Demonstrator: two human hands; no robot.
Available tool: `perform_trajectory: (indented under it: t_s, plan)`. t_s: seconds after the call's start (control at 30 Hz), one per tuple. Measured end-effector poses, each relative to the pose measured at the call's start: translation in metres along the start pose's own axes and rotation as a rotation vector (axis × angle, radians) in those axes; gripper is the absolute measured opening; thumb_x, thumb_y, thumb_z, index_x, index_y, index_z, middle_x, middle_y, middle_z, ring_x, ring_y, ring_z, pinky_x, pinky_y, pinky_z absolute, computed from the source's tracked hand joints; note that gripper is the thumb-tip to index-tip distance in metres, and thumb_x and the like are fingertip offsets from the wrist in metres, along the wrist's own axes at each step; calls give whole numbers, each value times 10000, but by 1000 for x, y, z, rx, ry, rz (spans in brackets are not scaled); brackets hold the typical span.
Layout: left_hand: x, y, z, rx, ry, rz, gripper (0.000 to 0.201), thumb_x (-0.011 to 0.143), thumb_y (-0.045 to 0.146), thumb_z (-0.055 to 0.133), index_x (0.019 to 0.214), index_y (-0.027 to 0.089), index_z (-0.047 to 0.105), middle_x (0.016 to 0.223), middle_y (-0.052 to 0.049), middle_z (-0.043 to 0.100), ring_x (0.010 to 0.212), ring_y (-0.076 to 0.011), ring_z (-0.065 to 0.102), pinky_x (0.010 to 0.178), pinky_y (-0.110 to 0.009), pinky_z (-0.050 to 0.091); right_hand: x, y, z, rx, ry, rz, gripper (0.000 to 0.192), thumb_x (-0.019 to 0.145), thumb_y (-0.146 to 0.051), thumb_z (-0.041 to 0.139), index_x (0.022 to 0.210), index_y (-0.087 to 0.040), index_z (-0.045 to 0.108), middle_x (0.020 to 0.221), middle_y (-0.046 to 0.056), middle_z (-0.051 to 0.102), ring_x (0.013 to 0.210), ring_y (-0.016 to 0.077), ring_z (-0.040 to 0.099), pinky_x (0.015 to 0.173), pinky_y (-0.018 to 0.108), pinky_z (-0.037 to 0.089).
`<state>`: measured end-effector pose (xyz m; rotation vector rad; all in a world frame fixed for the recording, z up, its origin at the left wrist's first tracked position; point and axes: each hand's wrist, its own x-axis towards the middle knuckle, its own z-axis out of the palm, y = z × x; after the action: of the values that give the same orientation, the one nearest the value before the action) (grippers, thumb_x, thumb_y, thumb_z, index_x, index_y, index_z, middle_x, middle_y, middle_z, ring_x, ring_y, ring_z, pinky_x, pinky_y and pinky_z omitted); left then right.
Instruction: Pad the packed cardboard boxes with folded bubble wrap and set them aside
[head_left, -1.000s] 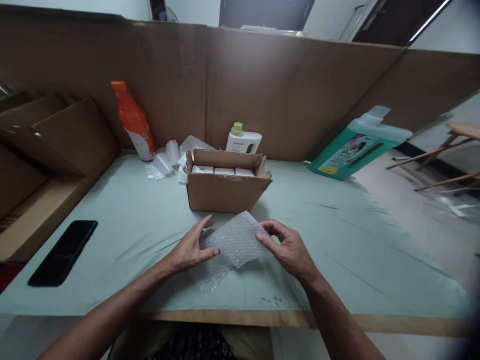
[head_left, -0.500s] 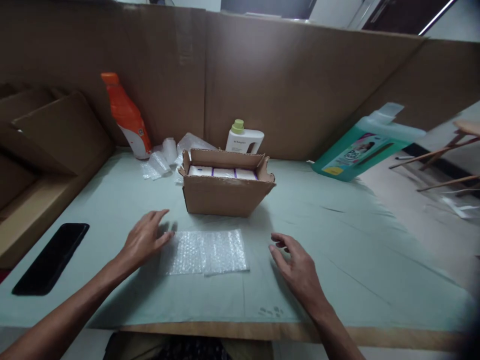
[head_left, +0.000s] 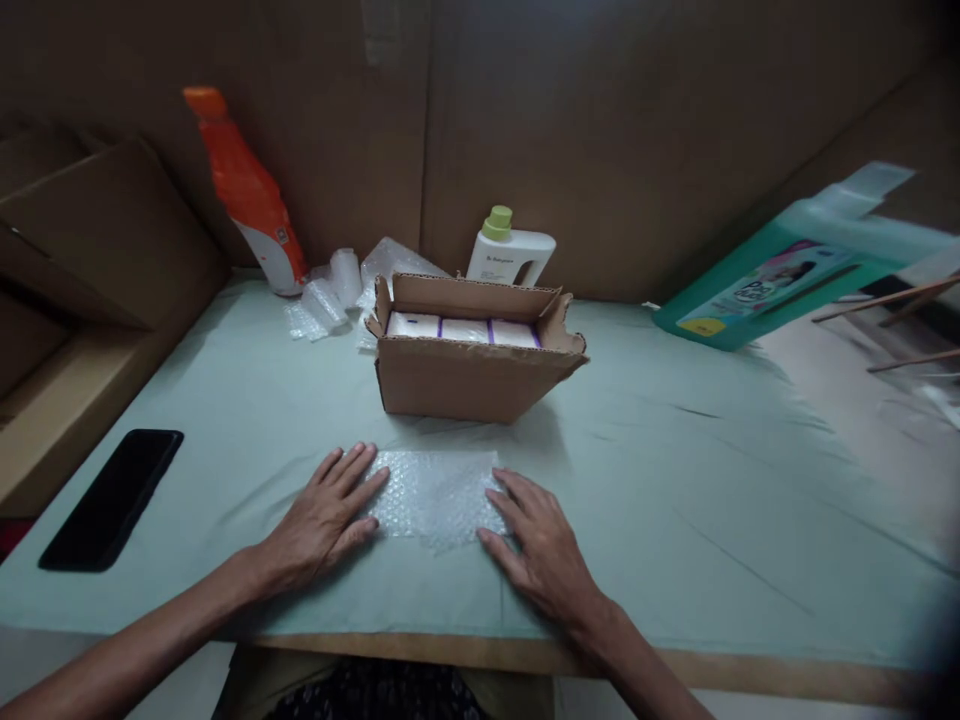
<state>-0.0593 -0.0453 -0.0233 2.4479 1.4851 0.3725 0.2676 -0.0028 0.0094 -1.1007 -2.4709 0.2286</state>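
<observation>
Nearest, a flat sheet of clear bubble wrap (head_left: pixel 435 492) is pressed onto the pale green cloth-covered desk (head_left: pixel 675 520) by the left hand (head_left: pixel 330 515) and right hand (head_left: pixel 541 545), each laid open and flat on one end, gripping nothing. A black phone (head_left: pixel 112 497) is seen at the left. Just beyond the sheet an open brown cardboard box (head_left: pixel 472 375) of white packs is set, backed by a white bottle with a green cap (head_left: pixel 510 255) and an orange bottle (head_left: pixel 251 195).

The picture is dim, darkest at the far cardboard wall (head_left: pixel 600 120). Soft shadows lie near the box (head_left: pixel 472 375). The right edge is blurred and the edges bend from wide-angle distortion.
</observation>
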Motion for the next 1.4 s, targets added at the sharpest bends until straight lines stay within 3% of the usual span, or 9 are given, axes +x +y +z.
perform_trajectory:
  t_s: [0.2, 0.37, 0.47, 0.53, 0.7, 0.87, 1.1, 1.27, 1.4]
  plan:
    - [-4, 5, 5, 38, 78, -135, 500, 978, 360, 503, 1463, 240, 493, 1600, -141, 375, 1484, -371, 327, 1190, -626, 249, 29, -50, 15, -46, -87, 64, 480, 896, -529, 617, 1162, -131, 648, 1083, 184, 689, 948, 329, 608, 845, 487, 469]
    - [-4, 19, -6, 1, 186, -205, 420, 938, 305, 533, 1337, 207, 619, 1568, -166, 422, 1497, -395, 279, 1163, -654, 259, 38, -27, 22, 85, -75, 192, 198, 973, -221, 494, 863, -190, 656, 866, 79, 714, 806, 223, 644, 765, 350, 466]
    - [4, 47, -22, -306, 313, -282, 403, 907, 387, 587, 1248, 188, 665, 1504, -162, 504, 1438, -364, 385, 1155, -587, 325, 29, -17, -1, 218, 79, 323, 241, 1008, -284, 451, 894, -191, 642, 808, 36, 700, 708, 173, 636, 662, 280, 470]
    - [16, 71, -30, -693, 249, -349, 550, 865, 483, 627, 1327, 186, 607, 1409, -159, 593, 1281, -331, 554, 1060, -513, 459, 25, -26, -14, 299, 199, 369, 223, 999, -309, 479, 924, -193, 654, 833, 43, 713, 737, 179, 647, 683, 286, 482]
    - [45, 94, -31, -1229, 161, -655, 618, 762, 520, 652, 1219, 103, 644, 983, -110, 736, 865, -237, 680, 769, -340, 547, 24, -63, -29, 418, 112, -14, 251, 920, -321, 630, 1146, -218, 668, 1075, 81, 760, 965, 237, 691, 875, 397, 507]
    - [43, 55, -30, -886, 151, -663, 384, 774, 404, 562, 1006, 142, 720, 812, -44, 718, 687, -176, 633, 636, -276, 492, 24, -53, -27, 338, 146, 56, 269, 959, -259, 564, 1206, -247, 670, 1132, 93, 743, 1058, 254, 675, 900, 438, 504]
    - [47, 24, -26, -380, 11, -626, 284, 818, 285, 598, 1070, 228, 713, 781, -36, 726, 759, -232, 672, 709, -298, 450, 26, -40, 23, 16, -146, -10, 313, 933, -227, 604, 1238, -191, 663, 1371, 141, 636, 1219, 311, 569, 920, 470, 492]
    - [45, 23, -31, -152, -34, -600, 417, 854, 243, 611, 1271, 220, 622, 1014, -119, 732, 951, -317, 682, 810, -389, 484, 20, -31, 22, 25, -155, -18, 325, 967, -270, 565, 1275, -204, 646, 1413, 134, 611, 1273, 305, 547, 965, 490, 468]
    - [40, 35, -32, 128, 174, -356, 490, 911, 235, 560, 1398, 198, 510, 1317, -175, 617, 1180, -330, 594, 942, -462, 492, 31, -40, 16, -9, -56, -48, 339, 990, -213, 487, 1295, -178, 632, 1424, 135, 605, 1330, 303, 512, 1011, 494, 436]
